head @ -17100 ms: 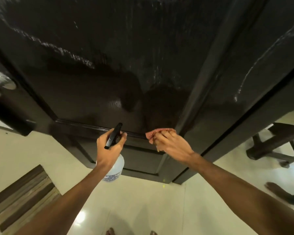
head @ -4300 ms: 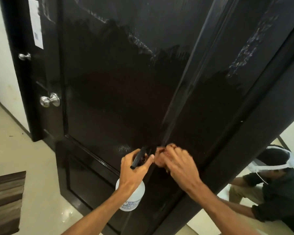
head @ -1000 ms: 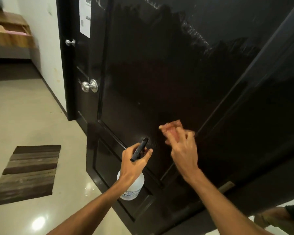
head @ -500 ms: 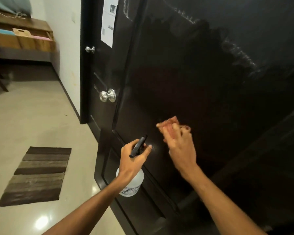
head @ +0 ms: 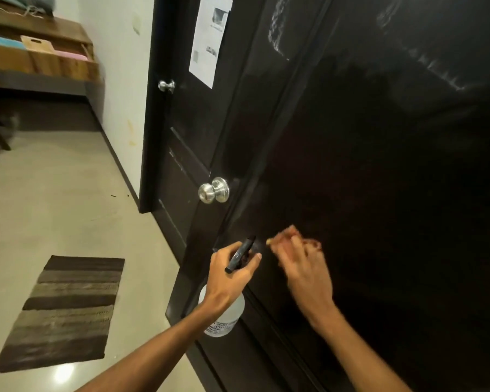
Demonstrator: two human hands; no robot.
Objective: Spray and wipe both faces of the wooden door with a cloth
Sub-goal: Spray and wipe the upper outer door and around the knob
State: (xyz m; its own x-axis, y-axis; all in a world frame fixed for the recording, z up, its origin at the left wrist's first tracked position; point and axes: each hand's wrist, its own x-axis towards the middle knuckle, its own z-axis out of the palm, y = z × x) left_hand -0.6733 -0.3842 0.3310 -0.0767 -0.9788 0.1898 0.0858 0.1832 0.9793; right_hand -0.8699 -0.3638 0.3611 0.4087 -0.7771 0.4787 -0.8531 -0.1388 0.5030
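Cloth (head: 289, 232), likely soft and light, is pinched by right hand (head: 306, 273) at door (head: 379, 179); left hand (head: 229, 275) grips spray bottle (head: 224, 318) at its neck.

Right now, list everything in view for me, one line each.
door: one, dark brown, fills the right side
door knobs: two, silver, left of the panel, one higher
paper sheet: one, white, stuck high on the door
spray bottle: one, white, black trigger, low beside the door
cloth: one, reddish, against the panel
rug: one, brown striped, floor at left
wooden shelf: one, brown, far left
left hand: grips the bottle
right hand: holds the cloth
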